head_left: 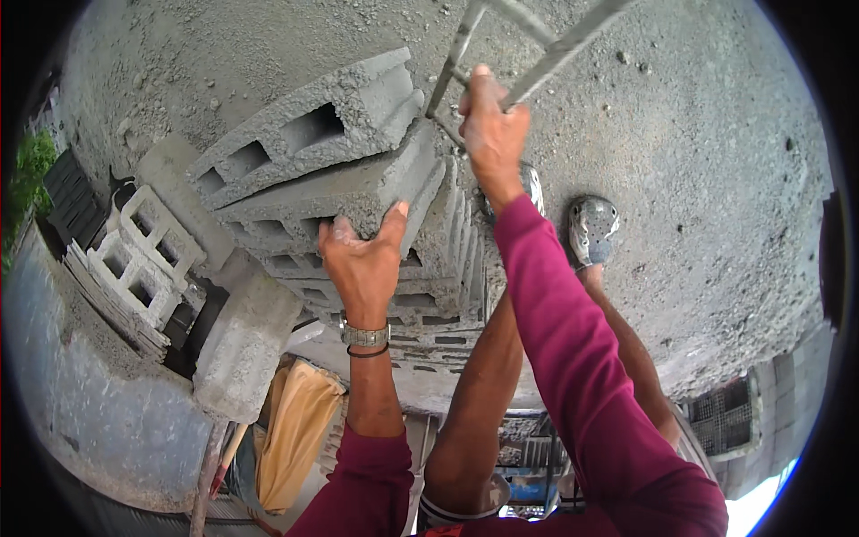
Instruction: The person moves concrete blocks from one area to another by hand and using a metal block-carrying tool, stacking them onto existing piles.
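A stack of grey hollow concrete blocks rises in front of me, left of the middle. The top block lies at a slight angle on the one beneath it. My left hand grips that second block, its fingertips at a hollow and its thumb against the end. My right hand is closed round a bar of a dusty grey metal frame, just right of the stack's upper end. The frame is partly blurred, and its upper part runs out of view.
More hollow blocks lie at the left beside a solid concrete piece. A curved grey metal sheet and a tan sack are at lower left. My shoe stands on gritty ground right of the stack.
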Demonstrator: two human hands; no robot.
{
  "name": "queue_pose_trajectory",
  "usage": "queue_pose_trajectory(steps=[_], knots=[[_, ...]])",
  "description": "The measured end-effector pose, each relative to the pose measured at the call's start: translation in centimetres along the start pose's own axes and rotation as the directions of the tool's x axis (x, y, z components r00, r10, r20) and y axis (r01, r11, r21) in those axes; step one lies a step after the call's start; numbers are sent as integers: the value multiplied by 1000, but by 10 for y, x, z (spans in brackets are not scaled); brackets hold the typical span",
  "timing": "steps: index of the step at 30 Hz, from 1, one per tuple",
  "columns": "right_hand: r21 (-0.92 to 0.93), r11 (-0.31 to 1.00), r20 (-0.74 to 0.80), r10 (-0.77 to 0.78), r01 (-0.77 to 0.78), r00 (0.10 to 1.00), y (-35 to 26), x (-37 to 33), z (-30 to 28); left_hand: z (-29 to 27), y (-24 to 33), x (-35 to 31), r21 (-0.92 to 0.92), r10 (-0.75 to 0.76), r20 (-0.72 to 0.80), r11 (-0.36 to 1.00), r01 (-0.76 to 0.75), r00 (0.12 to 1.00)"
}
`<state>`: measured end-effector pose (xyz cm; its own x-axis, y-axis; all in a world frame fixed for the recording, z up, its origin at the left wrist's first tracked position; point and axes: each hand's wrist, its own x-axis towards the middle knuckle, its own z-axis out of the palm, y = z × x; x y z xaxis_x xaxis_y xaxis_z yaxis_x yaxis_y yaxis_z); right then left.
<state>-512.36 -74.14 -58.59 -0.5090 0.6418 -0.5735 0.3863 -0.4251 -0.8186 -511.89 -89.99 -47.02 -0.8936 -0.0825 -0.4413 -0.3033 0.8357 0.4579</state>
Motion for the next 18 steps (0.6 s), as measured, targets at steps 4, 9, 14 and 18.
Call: queue_pose_trajectory(steps=[4, 9, 14, 18], knots=[[-109, 992, -28, 61, -64, 998, 12, -7, -8, -3, -11, 2, 26, 28, -28, 999, -27, 999], [-9, 999, -126, 30, -32, 992, -42, -3, -45, 12, 13, 8, 379, -39, 14, 925, 30, 999], [-105, 985, -249, 109, -139, 962, -111, -17, -67, -2, 19, 2, 360, 142, 66, 920, -156, 988], [-67, 986, -346, 123, -155, 930, -141, -27, -73, -40, 41, 9, 199, 200, -58, 962, -185, 978]])
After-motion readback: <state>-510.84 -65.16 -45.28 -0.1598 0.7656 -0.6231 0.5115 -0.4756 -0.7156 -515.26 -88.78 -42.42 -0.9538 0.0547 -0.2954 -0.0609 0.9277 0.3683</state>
